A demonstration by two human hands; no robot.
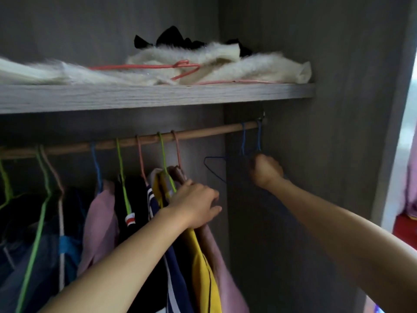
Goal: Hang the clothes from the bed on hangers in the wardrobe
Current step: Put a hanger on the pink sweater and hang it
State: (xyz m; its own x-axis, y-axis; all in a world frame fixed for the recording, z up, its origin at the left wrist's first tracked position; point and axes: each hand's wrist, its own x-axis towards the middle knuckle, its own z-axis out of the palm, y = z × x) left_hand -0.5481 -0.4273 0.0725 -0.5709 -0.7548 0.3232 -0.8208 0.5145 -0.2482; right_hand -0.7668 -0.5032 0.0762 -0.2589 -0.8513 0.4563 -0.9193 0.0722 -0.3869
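A wooden rail [203,131] runs across the wardrobe under a grey shelf. Several clothes hang on coloured wire hangers at the left and middle, among them a yellow garment [204,265] and a dusty pink one [215,247]. My left hand [198,204] rests on these two, fingers curled round their right edge. Two bare blue hangers [243,141] hang at the rail's right end. My right hand [266,170] grips the blue hangers just below their hooks. One blue hanger's shoulder [214,164] sticks out to the left.
The grey shelf [158,96] above the rail carries white furry fabric [237,66], a pink hanger [180,68] and something black behind. The wardrobe's side wall [338,154] stands close on the right. Past its edge, red and pink fabric [408,222] shows.
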